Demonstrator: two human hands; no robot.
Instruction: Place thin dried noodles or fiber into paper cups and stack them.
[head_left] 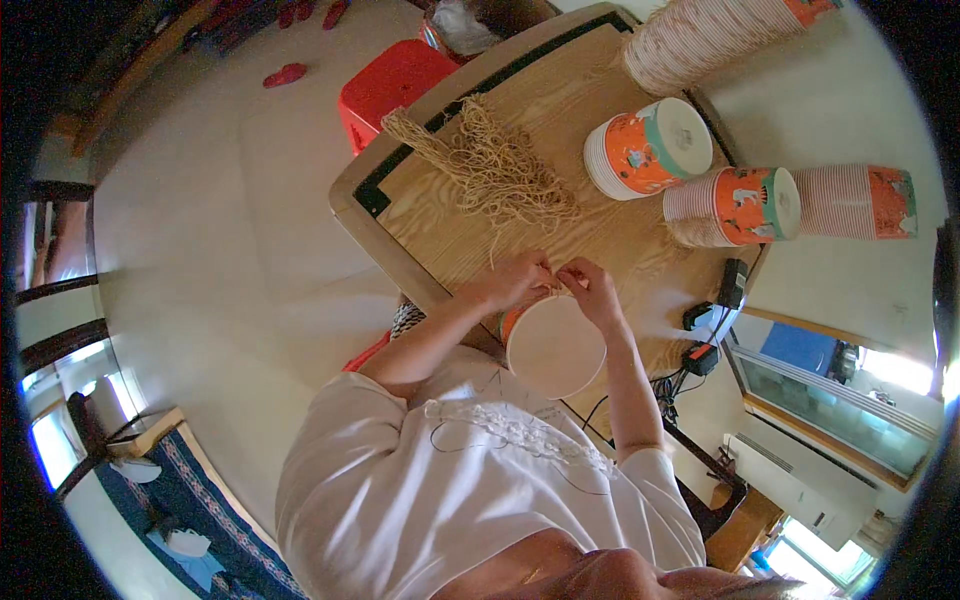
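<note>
Just beyond the far edge of a round paper tub point(556, 347), my two hands meet with their fingertips close together. The tub rests near my body with a pale round face toward me; a bit of its orange side shows at the left. My left hand point(522, 277) is closed in a pinch, and so is my right hand point(592, 291). Between them is what looks like a thin piece of twine, mostly hidden by the fingers. A loose tangled heap of tan twine point(500, 165) lies on the wooden table point(425, 225) beyond my left hand.
Stacked orange-and-green paper tubs point(640, 150) stand at the far right, with another stack point(735, 205) beside them. A long stack with twine strands point(700, 45) lies behind. Black adapters and cables point(702, 355) sit at the right edge. A red stool point(395, 85) stands beyond the table.
</note>
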